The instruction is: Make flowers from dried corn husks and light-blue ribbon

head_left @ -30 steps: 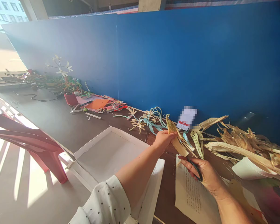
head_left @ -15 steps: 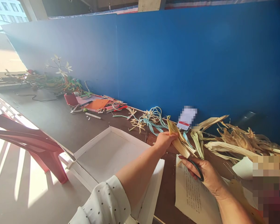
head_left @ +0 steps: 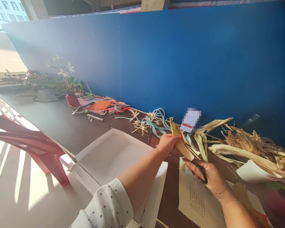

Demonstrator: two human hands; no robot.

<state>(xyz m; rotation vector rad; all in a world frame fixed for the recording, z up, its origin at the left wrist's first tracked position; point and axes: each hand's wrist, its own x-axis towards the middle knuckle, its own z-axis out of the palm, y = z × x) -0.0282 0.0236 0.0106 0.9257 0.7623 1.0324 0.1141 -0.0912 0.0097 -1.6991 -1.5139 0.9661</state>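
My left hand (head_left: 166,142) pinches a dried yellow corn husk (head_left: 180,142) and holds it just above the brown table. My right hand (head_left: 207,177) is closed around the black handles of scissors (head_left: 200,171), whose blades reach into the lower end of the husk. A printed paper sheet (head_left: 194,199) lies under my right hand. Light blue ribbon strips (head_left: 156,122) and small husk flowers (head_left: 140,126) lie just beyond my left hand.
A shallow white cardboard tray (head_left: 104,152) lies at the table's near edge. A heap of dried husks (head_left: 249,145) and a white cup (head_left: 251,172) are at the right. Craft clutter (head_left: 99,106) and a blue board (head_left: 171,60) line the back. A red plastic chair (head_left: 35,145) stands left.
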